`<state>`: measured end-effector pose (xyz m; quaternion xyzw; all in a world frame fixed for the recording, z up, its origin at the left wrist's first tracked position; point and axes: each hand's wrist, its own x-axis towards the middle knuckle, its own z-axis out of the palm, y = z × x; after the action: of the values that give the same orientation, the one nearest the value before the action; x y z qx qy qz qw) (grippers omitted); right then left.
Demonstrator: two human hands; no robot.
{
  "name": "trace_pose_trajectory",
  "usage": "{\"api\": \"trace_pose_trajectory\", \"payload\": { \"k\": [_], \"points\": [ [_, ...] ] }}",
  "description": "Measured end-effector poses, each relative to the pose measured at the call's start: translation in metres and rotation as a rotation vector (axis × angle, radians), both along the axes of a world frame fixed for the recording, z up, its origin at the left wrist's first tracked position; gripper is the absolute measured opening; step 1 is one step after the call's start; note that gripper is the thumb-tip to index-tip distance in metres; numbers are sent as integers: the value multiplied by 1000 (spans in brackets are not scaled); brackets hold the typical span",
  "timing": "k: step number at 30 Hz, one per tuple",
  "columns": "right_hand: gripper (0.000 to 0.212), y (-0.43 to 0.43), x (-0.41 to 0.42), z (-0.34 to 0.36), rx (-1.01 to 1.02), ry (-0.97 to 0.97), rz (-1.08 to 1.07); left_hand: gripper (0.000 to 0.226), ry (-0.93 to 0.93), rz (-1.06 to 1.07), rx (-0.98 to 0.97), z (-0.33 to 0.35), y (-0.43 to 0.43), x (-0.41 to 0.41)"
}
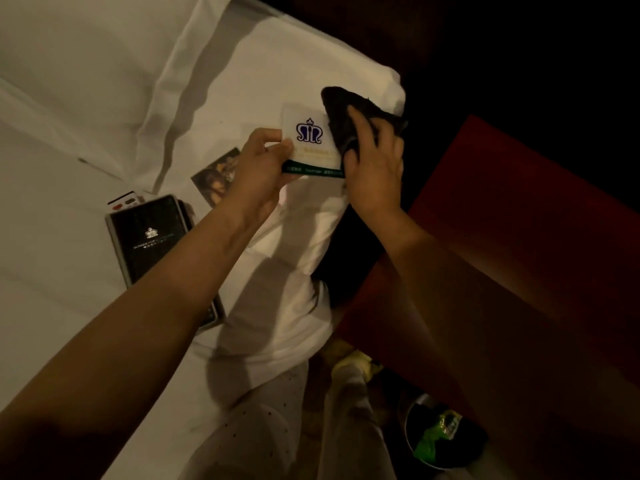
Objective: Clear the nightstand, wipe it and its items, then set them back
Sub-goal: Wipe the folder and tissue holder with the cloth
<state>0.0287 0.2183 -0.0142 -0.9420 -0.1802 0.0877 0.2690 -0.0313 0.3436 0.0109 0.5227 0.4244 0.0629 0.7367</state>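
My left hand (258,168) grips the left edge of a white card (308,143) with a blue crown logo and a green strip along its bottom, held above the bed. My right hand (375,161) presses a dark cloth (341,109) against the card's right side. The reddish-brown nightstand top (519,220) lies to the right, bare where I can see it. On the white bed sheet (86,98) rest a black folder with a crown logo (149,233), a dark picture card (216,174) and a small white card with red and dark marks (123,198).
A white pillow (304,230) lies at the bed's edge under my hands. Between the bed and the nightstand is a dark gap. A round waste bin (436,434) holding green wrappers stands on the floor at lower right. My light dotted trousers (270,427) show at the bottom.
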Motion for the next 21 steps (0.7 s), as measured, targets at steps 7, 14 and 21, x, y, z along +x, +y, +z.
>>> {"api": "trace_pose_trajectory", "payload": {
  "k": [7, 14, 21],
  "points": [
    [55, -87, 12, 2, -49, -109, -109, 25, -24, -155, -17, -2, -66, 26],
    [59, -191, 7, -1, -106, -77, -323, 35, -4, -457, 36, -10, -145, 51],
    [52, -307, -20, -3, -100, 9, -697, 33, 46, -680, 31, -25, -234, 63]
  ]
}}
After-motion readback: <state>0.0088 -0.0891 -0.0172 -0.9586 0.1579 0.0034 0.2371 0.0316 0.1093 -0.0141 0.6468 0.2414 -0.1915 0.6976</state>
